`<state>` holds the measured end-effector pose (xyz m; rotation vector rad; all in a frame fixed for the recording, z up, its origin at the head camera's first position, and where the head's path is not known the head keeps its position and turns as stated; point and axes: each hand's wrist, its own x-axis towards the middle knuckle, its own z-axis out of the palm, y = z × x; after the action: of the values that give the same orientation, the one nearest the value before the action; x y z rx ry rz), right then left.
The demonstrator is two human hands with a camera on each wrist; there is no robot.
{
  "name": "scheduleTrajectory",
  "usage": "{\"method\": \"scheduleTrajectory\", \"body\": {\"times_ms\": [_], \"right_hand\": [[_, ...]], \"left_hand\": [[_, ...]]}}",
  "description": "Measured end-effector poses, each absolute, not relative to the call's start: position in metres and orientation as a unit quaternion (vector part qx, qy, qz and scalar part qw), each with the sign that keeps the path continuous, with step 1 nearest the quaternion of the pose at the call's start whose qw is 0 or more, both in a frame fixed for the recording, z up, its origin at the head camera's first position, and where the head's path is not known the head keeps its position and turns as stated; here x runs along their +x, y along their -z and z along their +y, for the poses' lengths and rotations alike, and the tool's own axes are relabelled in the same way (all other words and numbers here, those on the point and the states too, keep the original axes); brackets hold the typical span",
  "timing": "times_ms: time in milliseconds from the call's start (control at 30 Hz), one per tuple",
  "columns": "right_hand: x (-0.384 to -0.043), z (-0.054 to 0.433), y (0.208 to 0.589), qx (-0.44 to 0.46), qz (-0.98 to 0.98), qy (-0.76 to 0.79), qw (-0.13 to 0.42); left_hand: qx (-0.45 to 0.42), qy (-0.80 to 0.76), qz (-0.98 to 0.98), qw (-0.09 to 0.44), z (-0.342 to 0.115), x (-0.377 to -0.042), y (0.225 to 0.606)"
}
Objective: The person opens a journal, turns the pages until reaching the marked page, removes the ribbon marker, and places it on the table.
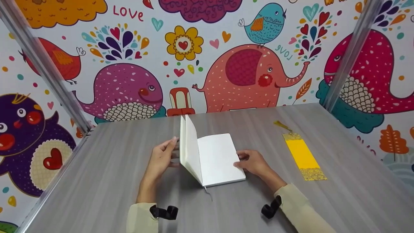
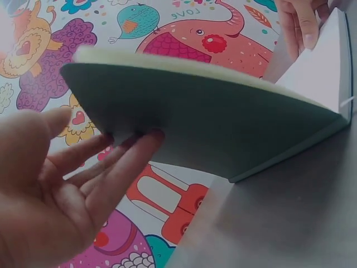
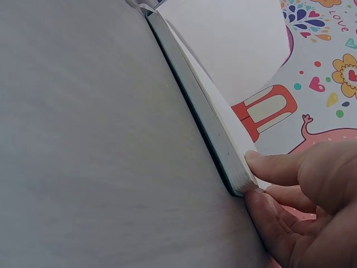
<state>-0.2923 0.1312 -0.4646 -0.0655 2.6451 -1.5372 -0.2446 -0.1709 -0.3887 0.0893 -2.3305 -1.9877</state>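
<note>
A notebook [image 1: 220, 160] with blank white pages and a dark green cover [image 2: 184, 111] lies spread on the table, its left part tilted up. My left hand [image 1: 162, 155] is at the raised left part; in the left wrist view its fairly straight fingertips touch the outside of the cover, the thumb apart from it. With my right hand [image 1: 254, 161] I pinch the notebook's right edge, thumb [image 3: 273, 167] on the page and fingers at the edge and below. A thin ribbon [image 1: 208, 193] hangs from the bottom of the spine.
A yellow bookmark [image 1: 304, 157] with glittery gold ends and a tassel [image 1: 282, 125] lies on the table to the right of my right hand. The grey wood-grain table [image 1: 106, 181] meets printed cartoon walls [image 1: 136, 97] at the back and sides, with metal posts [image 1: 48, 61] at the corners.
</note>
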Motion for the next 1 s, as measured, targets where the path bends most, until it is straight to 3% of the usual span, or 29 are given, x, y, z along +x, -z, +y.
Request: {"method": "scheduleTrajectory", "body": {"times_ms": [233, 633, 1000], "right_hand": [[-0.292, 0.131, 0.463, -0.026, 0.864, 0.501, 0.036], [-0.296, 0.132, 0.463, 0.005, 0.827, 0.557, 0.079], [-0.297, 0.132, 0.461, 0.018, 0.816, 0.572, 0.077]], "left_hand": [[-0.056, 0.629, -0.774, 0.04, -0.164, -0.245, 0.392], [-0.194, 0.561, -0.805, -0.003, -0.147, -0.243, 0.398], [-0.199, 0.505, -0.838, -0.057, -0.125, -0.239, 0.406]]}}
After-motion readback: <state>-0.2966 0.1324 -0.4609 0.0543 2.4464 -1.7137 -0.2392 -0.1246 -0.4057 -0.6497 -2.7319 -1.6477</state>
